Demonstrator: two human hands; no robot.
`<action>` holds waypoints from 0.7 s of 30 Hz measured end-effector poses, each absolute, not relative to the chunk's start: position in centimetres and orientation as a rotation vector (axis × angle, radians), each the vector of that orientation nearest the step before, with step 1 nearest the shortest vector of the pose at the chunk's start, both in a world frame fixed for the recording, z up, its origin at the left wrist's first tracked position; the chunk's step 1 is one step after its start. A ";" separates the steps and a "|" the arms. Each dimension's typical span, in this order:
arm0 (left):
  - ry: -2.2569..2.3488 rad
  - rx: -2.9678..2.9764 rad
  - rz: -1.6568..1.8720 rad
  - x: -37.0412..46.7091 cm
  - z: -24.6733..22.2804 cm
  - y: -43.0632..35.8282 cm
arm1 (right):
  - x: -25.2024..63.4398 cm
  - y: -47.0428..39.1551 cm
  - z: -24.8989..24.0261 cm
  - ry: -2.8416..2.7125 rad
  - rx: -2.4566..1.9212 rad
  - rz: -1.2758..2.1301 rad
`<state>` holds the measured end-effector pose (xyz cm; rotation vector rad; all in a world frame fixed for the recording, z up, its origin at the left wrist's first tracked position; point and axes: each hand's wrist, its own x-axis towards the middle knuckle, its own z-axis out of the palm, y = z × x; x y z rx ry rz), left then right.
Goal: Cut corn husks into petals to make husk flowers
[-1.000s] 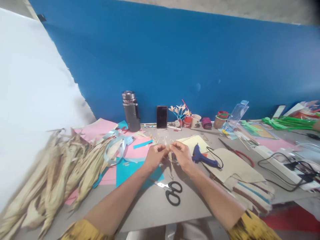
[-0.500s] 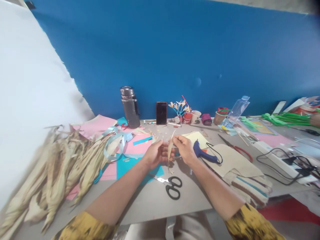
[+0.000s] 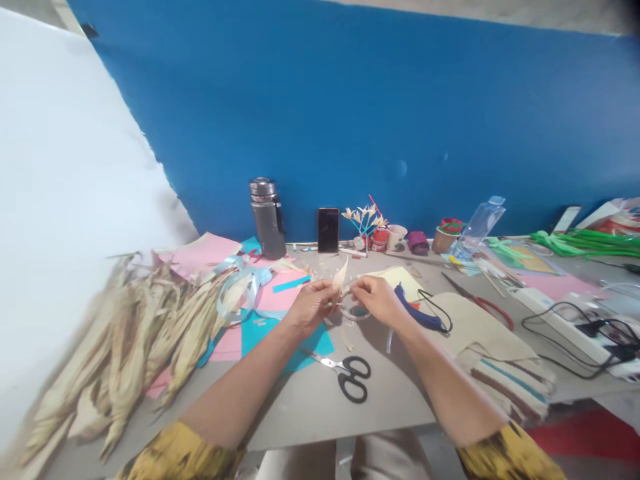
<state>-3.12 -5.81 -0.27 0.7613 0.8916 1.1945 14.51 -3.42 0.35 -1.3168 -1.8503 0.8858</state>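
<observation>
My left hand (image 3: 313,307) is closed in a pinch round a small pale piece of corn husk (image 3: 342,272), whose pointed tip stands up above the fingers. Close beside it, my right hand (image 3: 379,300) has thumb and finger pressed together; what lies between them is too small to make out. Between the hands, a whitish ring like a tape roll (image 3: 356,317) shows on the table. Black-handled scissors (image 3: 350,377) lie nearer to me, partly over blue paper (image 3: 263,343). Right of my right hand rests a blue glue gun (image 3: 423,315).
Dried corn husks (image 3: 120,333) are heaped at left. Along the back stand a thermos (image 3: 269,223), a phone (image 3: 329,230), husk flowers (image 3: 364,217) and a tilted plastic bottle (image 3: 483,223). Red-handled shears (image 3: 487,307) and a power strip (image 3: 560,327) with cables lie right.
The husk piece has passed from my right fingers into my left hand, which has turned from palm-up and loosely curled to a pinch. The whole view has shifted slightly.
</observation>
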 end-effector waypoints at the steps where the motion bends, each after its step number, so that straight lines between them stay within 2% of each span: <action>1: 0.899 0.771 1.233 -3.4 -0.2 -5.7 | 14.9 -4.2 1.0 -2.062 -1.329 0.808; 4: 0.923 0.737 1.322 -4.1 -0.1 -5.2 | 15.6 -7.7 2.1 -2.569 -1.334 0.590; 6: 0.943 0.722 1.362 -4.4 -0.1 -5.0 | 15.8 -10.0 2.0 -2.758 -1.363 0.591; 11: 0.937 0.773 1.387 -4.9 0.1 -4.6 | 16.0 -12.4 1.3 -2.782 -1.426 0.629; 16: 0.935 0.778 1.446 -5.3 0.2 -4.2 | 15.2 -13.0 1.6 -2.748 -1.425 0.452; 21: 0.989 0.855 1.494 -5.4 0.3 -4.2 | 13.8 -13.8 2.0 -2.779 -1.534 0.598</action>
